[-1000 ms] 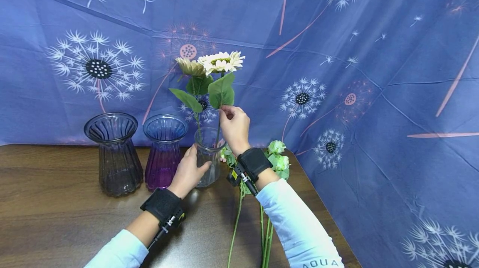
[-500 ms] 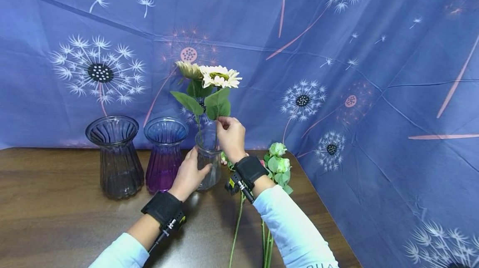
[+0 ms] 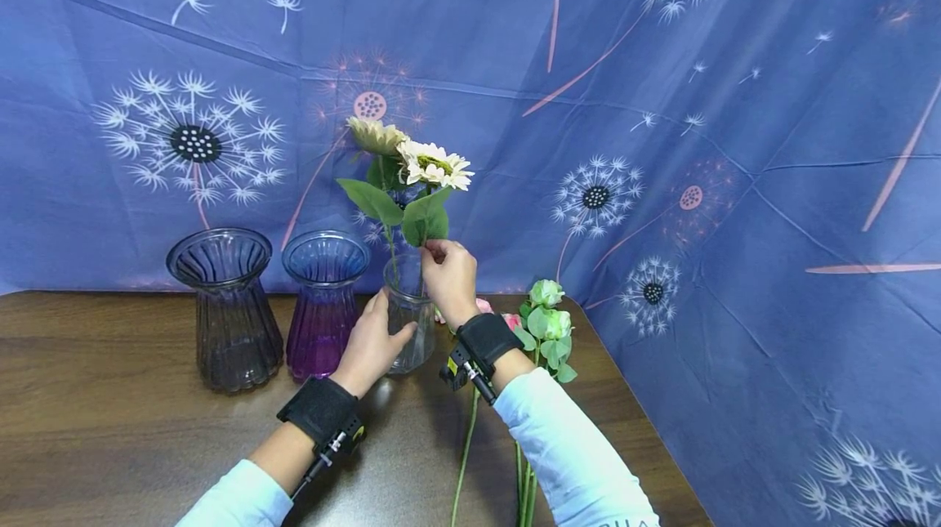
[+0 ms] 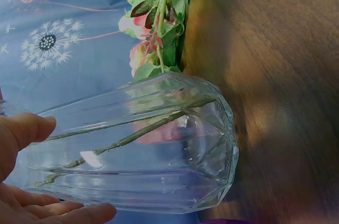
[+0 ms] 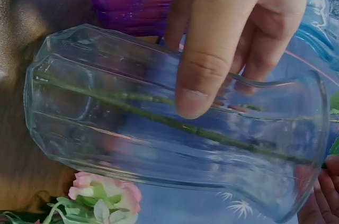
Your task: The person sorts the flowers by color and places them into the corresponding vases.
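Note:
My left hand [image 3: 367, 345] holds a clear glass vase [image 3: 414, 351] from its left side, thumb in front and fingers behind, as the right wrist view shows. With thumb and fingertips, my right hand [image 3: 451, 282] pinches the stem of a white sunflower [image 3: 435, 165] just above the vase's rim. A second, cream sunflower [image 3: 375, 135] stands in the vase, leaning left. Through the glass, two green stems [image 5: 201, 133] reach down to the vase's base. The right hand's fingers [image 5: 320, 197] appear at the rim in the right wrist view.
Left of the clear vase stand a purple-blue glass vase [image 3: 321, 323] and a dark grey one [image 3: 235, 323]. Pale green roses [image 3: 550, 323] and a pink rose [image 5: 106, 195] lie on the wooden table [image 3: 95, 396] at the right. A blue dandelion-print cloth [image 3: 500, 20] hangs behind.
The right hand has moved down and slightly left, lowering the white sunflower, whose head now tilts more toward the right. The left hand has stayed on the vase.

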Action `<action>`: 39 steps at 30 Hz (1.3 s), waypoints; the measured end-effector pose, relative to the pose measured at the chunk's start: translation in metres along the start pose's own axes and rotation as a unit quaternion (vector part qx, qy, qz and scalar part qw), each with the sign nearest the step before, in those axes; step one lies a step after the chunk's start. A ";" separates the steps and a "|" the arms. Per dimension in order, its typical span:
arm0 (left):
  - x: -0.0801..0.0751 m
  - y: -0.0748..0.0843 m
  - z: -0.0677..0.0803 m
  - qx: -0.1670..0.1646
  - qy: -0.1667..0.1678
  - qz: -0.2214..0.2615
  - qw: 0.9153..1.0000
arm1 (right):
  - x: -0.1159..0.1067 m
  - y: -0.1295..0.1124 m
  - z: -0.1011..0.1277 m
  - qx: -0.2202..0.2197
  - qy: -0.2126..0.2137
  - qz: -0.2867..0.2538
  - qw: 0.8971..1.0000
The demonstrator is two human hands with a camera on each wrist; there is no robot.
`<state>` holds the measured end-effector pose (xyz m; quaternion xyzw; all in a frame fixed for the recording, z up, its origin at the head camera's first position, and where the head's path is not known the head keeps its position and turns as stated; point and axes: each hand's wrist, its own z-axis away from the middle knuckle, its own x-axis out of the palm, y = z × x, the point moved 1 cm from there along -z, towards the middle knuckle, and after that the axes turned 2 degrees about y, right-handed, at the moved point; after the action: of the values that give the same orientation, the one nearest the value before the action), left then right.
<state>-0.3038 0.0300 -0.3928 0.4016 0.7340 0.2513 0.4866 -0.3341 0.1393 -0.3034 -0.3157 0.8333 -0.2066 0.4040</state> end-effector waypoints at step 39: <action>0.001 0.000 0.000 0.006 0.014 0.012 1.000 | -0.014 0.016 -0.001 0.033 0.010 -0.048 0.998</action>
<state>-0.3038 0.0307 -0.3939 0.4094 0.7376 0.2585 0.4706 -0.3337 0.1608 -0.3048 -0.3398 0.8138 -0.2566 0.3955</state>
